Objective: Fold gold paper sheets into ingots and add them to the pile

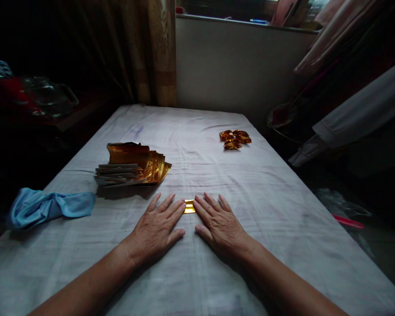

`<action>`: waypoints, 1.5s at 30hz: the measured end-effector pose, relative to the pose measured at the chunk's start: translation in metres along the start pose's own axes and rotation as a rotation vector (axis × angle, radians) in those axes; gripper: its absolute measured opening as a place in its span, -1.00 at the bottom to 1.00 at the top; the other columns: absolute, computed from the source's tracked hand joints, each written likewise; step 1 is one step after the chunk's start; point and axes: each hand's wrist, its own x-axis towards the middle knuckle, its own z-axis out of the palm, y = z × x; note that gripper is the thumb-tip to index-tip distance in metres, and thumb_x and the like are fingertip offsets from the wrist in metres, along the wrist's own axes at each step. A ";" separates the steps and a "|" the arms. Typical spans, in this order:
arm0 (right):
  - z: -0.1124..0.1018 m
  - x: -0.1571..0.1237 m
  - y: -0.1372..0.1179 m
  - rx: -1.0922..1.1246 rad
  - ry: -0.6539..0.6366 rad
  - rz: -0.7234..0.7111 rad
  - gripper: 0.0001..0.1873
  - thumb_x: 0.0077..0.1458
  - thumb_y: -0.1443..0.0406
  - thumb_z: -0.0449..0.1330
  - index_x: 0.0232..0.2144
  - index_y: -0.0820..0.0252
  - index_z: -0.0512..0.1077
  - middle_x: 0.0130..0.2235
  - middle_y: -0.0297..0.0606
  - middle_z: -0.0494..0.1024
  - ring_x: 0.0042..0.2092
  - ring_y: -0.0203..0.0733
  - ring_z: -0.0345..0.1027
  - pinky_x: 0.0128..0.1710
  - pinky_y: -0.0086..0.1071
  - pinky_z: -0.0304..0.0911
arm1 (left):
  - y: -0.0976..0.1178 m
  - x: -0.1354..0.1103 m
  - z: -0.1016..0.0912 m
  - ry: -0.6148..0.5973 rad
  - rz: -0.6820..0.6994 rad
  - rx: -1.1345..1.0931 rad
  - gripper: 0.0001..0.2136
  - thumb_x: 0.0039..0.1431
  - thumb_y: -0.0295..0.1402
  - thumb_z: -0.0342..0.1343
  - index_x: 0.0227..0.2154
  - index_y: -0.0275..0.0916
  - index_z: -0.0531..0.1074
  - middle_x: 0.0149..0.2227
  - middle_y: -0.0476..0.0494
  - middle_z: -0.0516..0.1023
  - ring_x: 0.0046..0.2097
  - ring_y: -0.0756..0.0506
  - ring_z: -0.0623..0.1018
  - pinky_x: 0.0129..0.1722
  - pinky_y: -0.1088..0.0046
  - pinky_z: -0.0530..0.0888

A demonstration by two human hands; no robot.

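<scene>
A folded strip of gold foil paper (190, 206) lies flat on the white cloth, with only its shiny middle showing. My left hand (159, 224) rests flat over its left end, fingers stretched out. Over the right end lies my right hand (220, 223), its fingers spread as well. Both thumbs touch or hover near the cloth below the strip; I cannot tell which. To the upper left of my left hand sits a stack of gold foil sheets (131, 164), curled and fanned out. Several folded gold foil pieces (235, 139) are grouped at the far right.
A white cloth (283, 210) covers the table. A blue cloth (52, 208) lies crumpled at the left edge. Beyond that edge stands a glass jug (51, 97). Garments (365, 105) hang along the right side, and a curtain (161, 48) hangs behind.
</scene>
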 end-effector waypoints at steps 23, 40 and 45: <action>-0.002 0.010 -0.008 0.062 -0.066 0.045 -0.33 0.35 -0.02 -0.02 0.38 0.12 0.06 0.41 -0.18 0.02 0.43 0.04 -0.19 0.38 0.17 -0.38 | -0.014 -0.017 -0.006 0.039 0.001 0.101 -0.58 0.42 -0.09 -0.14 0.19 -0.07 0.38 0.23 -0.14 0.43 0.27 -0.28 0.34 0.32 -0.01 -0.01; 0.000 0.004 -0.008 -0.027 0.023 0.105 -0.35 0.33 -0.02 0.02 0.36 0.05 0.13 0.41 -0.08 0.04 0.43 0.14 -0.17 0.32 0.21 -0.17 | 0.004 0.010 0.007 -0.015 0.008 0.060 -0.51 0.43 -0.07 -0.17 0.24 -0.21 0.33 0.24 -0.20 0.42 0.29 -0.26 0.34 0.35 0.01 -0.03; 0.003 -0.002 -0.007 -0.037 0.037 0.116 -0.38 0.32 0.02 0.04 0.34 0.04 0.16 0.41 -0.08 0.04 0.42 0.15 -0.15 0.33 0.19 -0.18 | -0.003 -0.001 0.000 -0.003 -0.002 0.070 -0.55 0.42 -0.10 -0.12 0.24 -0.15 0.33 0.22 -0.13 0.45 0.29 -0.26 0.34 0.34 0.01 -0.03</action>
